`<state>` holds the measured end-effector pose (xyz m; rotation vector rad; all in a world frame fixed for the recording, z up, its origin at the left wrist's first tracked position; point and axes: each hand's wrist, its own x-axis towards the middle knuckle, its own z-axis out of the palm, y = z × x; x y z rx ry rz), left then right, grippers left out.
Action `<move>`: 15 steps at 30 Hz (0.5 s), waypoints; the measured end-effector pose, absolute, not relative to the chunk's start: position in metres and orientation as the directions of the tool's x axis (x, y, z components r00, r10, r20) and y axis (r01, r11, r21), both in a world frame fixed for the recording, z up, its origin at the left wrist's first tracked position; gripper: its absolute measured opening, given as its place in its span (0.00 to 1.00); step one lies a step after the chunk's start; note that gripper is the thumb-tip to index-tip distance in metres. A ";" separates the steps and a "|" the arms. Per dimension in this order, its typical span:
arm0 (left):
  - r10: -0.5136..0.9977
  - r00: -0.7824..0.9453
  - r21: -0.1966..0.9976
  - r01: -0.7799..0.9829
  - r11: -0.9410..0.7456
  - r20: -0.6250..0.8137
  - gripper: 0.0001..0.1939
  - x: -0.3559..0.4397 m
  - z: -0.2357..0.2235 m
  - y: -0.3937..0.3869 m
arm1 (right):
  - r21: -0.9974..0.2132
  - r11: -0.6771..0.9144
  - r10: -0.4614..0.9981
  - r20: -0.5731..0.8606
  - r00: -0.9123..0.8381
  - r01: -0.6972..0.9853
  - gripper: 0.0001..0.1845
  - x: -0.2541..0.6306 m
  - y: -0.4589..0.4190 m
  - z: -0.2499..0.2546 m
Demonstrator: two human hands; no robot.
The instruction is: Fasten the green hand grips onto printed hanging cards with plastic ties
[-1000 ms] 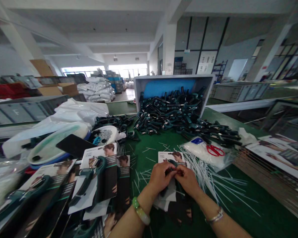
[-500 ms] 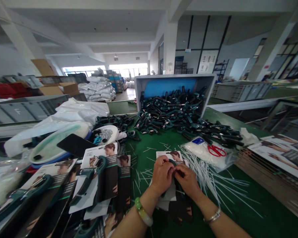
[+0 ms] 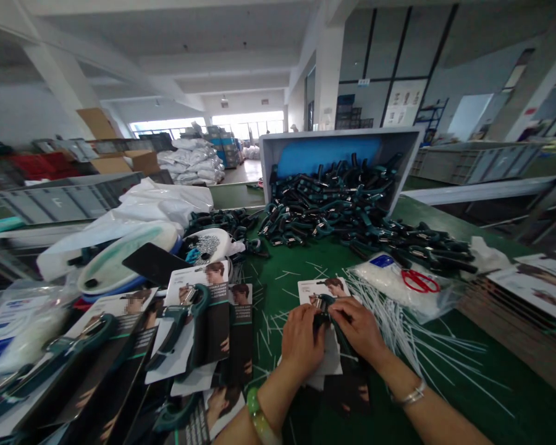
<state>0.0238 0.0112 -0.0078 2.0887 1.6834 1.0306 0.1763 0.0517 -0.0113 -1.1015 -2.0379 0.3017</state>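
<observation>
In front of me a printed backing card (image 3: pixel 308 288) lies on the green table, with a dark green hand grip strengthener (image 3: pixel 323 302) on it. My left hand (image 3: pixel 302 339) curls around the strengthener's left side near its spring end. On the other side my right hand (image 3: pixel 356 324) has its fingers closed at the top of the same strengthener. The lower part of the tool is mostly covered by my hands. White cable ties (image 3: pixel 401 334) lie fanned out beside my right hand. Another carded strengthener (image 3: pixel 180 321) rests on the stack to the left.
A tipped grey crate (image 3: pixel 267 170) spills many strengtheners (image 3: pixel 324 213) across the back. At right are a plastic bag (image 3: pixel 375 278), red scissors (image 3: pixel 419 281) and stacked cards (image 3: pixel 532 296). Tubs (image 3: pixel 130 256), a black flat object (image 3: pixel 155 264) and a white bag (image 3: pixel 167 201) crowd the left.
My left hand has moved down and to the left, exposing the strengthener's spring end. My right hand remains at its top. The whole view has shifted slightly.
</observation>
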 end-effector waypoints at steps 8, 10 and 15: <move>0.982 -0.077 0.579 0.815 -0.036 0.170 0.12 0.032 0.006 0.014 | -0.286 0.659 0.737 0.433 -0.520 0.696 0.11 0.179 0.015 -0.012; 0.991 -0.087 0.535 0.845 0.017 0.105 0.16 0.032 0.010 0.020 | -0.340 0.656 0.736 0.487 -0.471 0.673 0.10 0.179 0.016 -0.013; 0.994 -0.102 0.505 0.860 0.076 0.025 0.12 0.035 0.014 0.035 | -0.434 0.665 0.726 0.568 -0.388 0.608 0.09 0.180 0.022 -0.010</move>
